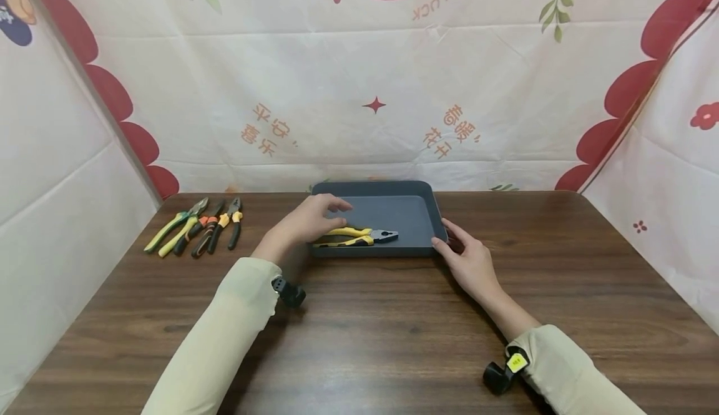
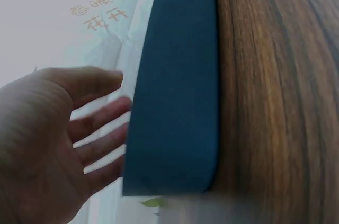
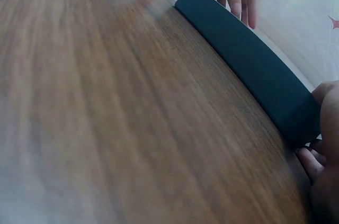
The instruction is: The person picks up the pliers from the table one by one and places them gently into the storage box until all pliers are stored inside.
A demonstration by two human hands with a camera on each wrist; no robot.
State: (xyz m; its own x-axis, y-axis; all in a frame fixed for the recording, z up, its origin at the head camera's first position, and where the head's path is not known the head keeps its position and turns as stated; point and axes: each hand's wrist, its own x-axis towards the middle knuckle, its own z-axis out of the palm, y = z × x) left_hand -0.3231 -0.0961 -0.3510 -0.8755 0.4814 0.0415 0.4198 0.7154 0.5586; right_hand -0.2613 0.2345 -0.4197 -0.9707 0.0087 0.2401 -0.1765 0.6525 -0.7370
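Observation:
A dark blue-grey tray [image 1: 412,212] lies at the back of the table. Inside it, along the near side, is a pair of combination pliers [image 1: 359,238] with yellow-and-black handles, jaws toward the right. Above the tray's left end hovers my left hand [image 1: 308,220], fingers loosely bent and holding nothing; the wrist view of that hand [image 2: 39,128] shows it beside the tray wall [image 2: 175,86], palm empty. My right hand [image 1: 472,265] grips the tray's near right corner, thumb at the rim and fingers at the outer side; the right wrist view partly shows this hand [image 3: 329,123].
Three more pliers lie side by side at the table's back left: a green-and-yellow pair [image 1: 176,228], an orange-and-black pair [image 1: 202,229] and a yellow-and-black pair [image 1: 226,224]. A printed white cloth [image 1: 359,140] rises behind the wooden table [image 1: 365,327] and along both sides.

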